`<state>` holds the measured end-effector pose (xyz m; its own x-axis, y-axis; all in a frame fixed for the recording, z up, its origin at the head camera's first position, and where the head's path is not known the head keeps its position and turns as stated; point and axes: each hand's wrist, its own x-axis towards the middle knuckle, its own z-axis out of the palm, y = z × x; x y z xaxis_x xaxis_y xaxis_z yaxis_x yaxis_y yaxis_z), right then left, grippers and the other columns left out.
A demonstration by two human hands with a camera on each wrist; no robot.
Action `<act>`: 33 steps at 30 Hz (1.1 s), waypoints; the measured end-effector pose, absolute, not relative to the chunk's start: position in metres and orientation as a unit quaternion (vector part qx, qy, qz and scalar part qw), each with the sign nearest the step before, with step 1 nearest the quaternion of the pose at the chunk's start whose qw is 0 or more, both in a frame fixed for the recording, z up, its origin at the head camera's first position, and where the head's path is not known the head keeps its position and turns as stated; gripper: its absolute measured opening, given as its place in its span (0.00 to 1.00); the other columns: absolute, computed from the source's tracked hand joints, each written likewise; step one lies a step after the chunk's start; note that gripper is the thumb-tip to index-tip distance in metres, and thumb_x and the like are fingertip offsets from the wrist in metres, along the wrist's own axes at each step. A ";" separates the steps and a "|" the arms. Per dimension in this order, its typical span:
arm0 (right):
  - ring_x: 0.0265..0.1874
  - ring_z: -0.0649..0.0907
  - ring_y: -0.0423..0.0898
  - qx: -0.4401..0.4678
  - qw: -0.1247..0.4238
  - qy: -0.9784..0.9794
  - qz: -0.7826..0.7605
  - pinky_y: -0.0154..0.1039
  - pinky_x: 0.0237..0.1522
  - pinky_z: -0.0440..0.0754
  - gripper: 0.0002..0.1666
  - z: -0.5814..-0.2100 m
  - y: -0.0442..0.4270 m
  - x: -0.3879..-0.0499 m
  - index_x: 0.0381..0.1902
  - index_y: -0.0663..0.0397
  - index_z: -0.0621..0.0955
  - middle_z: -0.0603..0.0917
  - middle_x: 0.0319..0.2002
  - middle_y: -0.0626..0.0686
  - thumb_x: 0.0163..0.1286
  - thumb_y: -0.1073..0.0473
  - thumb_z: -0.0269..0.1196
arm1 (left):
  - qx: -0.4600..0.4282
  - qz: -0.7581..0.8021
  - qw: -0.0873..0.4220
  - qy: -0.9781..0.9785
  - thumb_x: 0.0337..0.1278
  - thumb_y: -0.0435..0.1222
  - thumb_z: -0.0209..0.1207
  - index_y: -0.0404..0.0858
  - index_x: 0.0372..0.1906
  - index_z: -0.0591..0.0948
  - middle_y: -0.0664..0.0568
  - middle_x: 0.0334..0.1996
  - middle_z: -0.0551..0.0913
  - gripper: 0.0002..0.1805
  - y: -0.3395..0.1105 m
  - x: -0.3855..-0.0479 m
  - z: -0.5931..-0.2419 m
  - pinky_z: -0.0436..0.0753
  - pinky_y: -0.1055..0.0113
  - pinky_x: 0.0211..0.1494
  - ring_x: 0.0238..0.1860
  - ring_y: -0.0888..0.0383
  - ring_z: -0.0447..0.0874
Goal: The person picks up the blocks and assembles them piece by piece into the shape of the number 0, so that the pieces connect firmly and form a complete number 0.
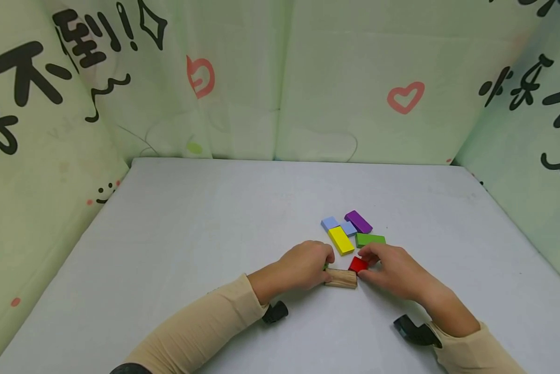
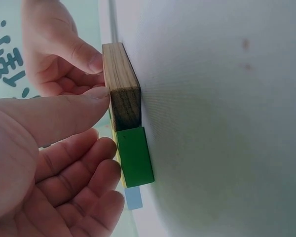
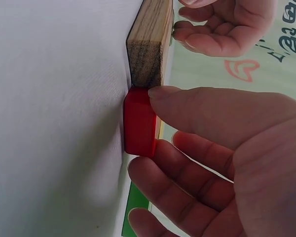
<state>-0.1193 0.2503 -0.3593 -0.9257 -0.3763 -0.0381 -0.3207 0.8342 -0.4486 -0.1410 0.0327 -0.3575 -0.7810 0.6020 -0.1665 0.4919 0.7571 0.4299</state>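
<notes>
A wooden block [image 1: 341, 279] lies between the hands. My left hand [image 1: 305, 264] is at its left end, the thumb on the wood and the fingers beside a green block [image 2: 134, 157] that touches the wood's far side. My right hand [image 1: 396, 270] pinches a red block [image 1: 358, 264] between thumb and fingers. In the right wrist view the red block [image 3: 139, 123] lies against the wooden block [image 3: 148, 59], with the thumb on its top edge near the wood. The right fingertips partly cover its far end.
Beyond the hands on the white table [image 1: 214, 218] lie a yellow block [image 1: 341, 241], a longer green block [image 1: 370, 239], a purple block [image 1: 358, 222] and light blue pieces [image 1: 329, 223]. A printed curtain [image 1: 242, 114] stands behind the table and along its sides.
</notes>
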 end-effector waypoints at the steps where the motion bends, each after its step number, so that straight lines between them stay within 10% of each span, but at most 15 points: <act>1: 0.41 0.82 0.49 -0.183 0.062 0.956 -0.223 0.50 0.46 0.83 0.21 -0.359 0.250 -0.119 0.49 0.62 0.81 0.83 0.39 0.48 0.60 0.61 0.73 | 0.295 0.185 0.149 0.926 0.58 0.41 0.71 0.41 0.47 0.83 0.58 0.34 0.79 0.15 0.033 -0.141 -0.357 0.76 0.73 0.42 0.35 0.62 0.73; 33: 0.43 0.81 0.51 -0.182 0.059 0.957 -0.216 0.51 0.46 0.83 0.22 -0.358 0.252 -0.117 0.50 0.61 0.81 0.82 0.42 0.50 0.60 0.58 0.74 | 0.295 0.182 0.151 0.926 0.58 0.41 0.71 0.41 0.48 0.83 0.57 0.35 0.80 0.16 0.033 -0.141 -0.358 0.77 0.73 0.43 0.35 0.62 0.73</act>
<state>-0.1166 0.2518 -0.3585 -0.9271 -0.3732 -0.0349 -0.3220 0.8405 -0.4357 -0.1413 0.0330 -0.3577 -0.7806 0.6009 -0.1719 0.4908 0.7596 0.4268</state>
